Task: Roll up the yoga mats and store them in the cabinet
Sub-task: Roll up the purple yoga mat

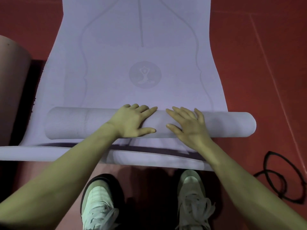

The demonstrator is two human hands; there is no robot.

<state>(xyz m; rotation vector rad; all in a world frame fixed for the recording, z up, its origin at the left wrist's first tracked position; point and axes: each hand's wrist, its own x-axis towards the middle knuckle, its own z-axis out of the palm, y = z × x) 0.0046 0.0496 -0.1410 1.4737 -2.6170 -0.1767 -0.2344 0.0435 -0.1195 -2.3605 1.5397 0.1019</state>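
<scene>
A lavender yoga mat lies flat on the red floor, stretching away from me, with a round yoga-figure logo printed on it. Its near end is rolled into a tube lying crosswise. My left hand rests palm down on the middle of the roll, fingers straight and spread. My right hand presses flat on the roll just beside it, fingers pointing left. A second lavender mat edge lies under the roll, nearer my feet.
A pinkish rolled object stands at the left edge. A black looped strap lies on the red floor at the right. My two light sneakers stand just behind the mats.
</scene>
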